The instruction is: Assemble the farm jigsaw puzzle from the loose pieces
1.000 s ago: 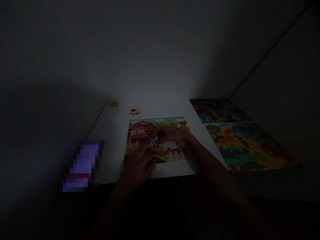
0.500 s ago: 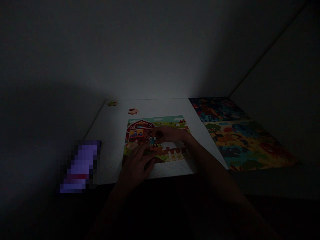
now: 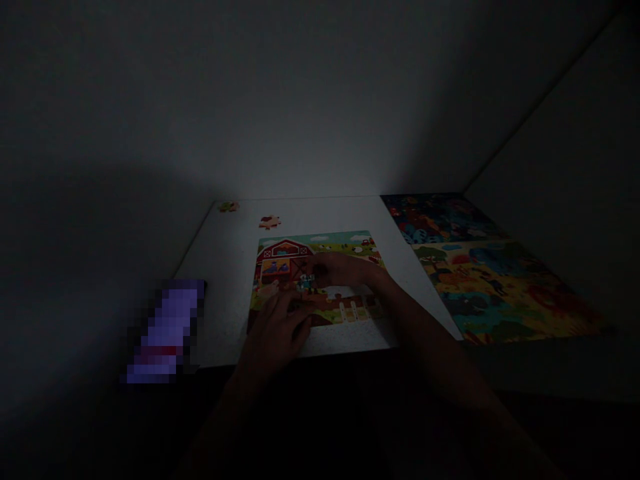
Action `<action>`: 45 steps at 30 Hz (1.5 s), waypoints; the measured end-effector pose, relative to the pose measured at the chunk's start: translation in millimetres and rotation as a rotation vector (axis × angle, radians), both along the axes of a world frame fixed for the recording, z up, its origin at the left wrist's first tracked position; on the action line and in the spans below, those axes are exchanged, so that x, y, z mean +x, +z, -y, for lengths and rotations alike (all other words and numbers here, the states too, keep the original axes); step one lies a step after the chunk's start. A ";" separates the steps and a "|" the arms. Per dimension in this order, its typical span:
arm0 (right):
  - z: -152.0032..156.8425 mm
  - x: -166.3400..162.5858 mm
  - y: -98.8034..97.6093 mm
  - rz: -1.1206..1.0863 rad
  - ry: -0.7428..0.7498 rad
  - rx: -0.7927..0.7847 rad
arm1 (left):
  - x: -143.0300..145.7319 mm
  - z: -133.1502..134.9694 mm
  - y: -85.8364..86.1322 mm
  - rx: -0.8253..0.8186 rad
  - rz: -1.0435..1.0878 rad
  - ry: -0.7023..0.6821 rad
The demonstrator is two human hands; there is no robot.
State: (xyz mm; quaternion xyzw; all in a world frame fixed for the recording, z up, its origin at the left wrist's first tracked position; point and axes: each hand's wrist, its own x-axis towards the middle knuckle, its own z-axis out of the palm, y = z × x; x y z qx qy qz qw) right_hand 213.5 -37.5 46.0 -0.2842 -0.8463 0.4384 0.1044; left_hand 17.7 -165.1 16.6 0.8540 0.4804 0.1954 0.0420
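A farm jigsaw puzzle [image 3: 285,250] with a red barn lies flat on the white table, a pale gap showing in it under my right wrist. My right hand [image 3: 337,268] reaches over the middle of the puzzle, fingers curled down at a puzzle piece [image 3: 308,284] with a small figure in blue-green. The fingertips are dim and partly hidden. My left hand [image 3: 275,333] lies on the puzzle's lower left part, its fingers stretched out and apart, tips close to the same piece.
Two loose puzzle pieces, a pink-brown one [image 3: 270,222] and a green one [image 3: 229,207], lie at the back left. On the right are a dark picture puzzle [image 3: 440,217] and a yellow animal puzzle [image 3: 500,287]. A blurred, lit phone-like object [image 3: 173,327] sits at the left edge.
The view has shifted slightly. Both hands stay over the puzzle, with the left fingers a little closer to the piece with the figure.
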 end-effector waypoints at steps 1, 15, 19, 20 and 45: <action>0.8 -0.5 1.1 -0.006 0.000 0.006 | 0.1 0.1 -0.2 0.003 -0.001 0.000; 1.4 0.9 -3.7 0.024 -0.031 0.025 | 0.4 0.3 -0.7 0.021 0.020 -0.004; 0.7 1.0 -5.5 0.012 -0.030 0.023 | 0.7 0.4 -0.3 0.012 0.032 -0.004; 0.0 1.2 -6.5 0.012 -0.029 0.021 | 0.8 0.5 -0.1 0.018 0.037 -0.002; -13.7 1.1 -23.8 0.001 -0.133 0.017 | 0.9 -1.3 -3.5 0.013 0.040 -0.005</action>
